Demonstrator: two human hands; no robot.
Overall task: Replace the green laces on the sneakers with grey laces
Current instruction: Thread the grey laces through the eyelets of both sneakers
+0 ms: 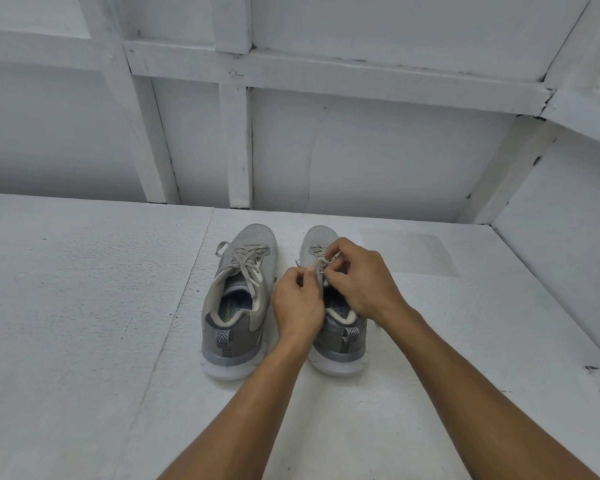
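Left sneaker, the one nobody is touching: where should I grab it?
On the left sneaker, probably pinch the striped heel loop, coming from above on the near side. The heel points toward the person, and the loop stands up with nothing covering it.

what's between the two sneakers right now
In the head view, bare white surface shows between the left sneaker and the right sneaker at the toes; nearer the heels the left hand, pinching the lace, covers the gap.
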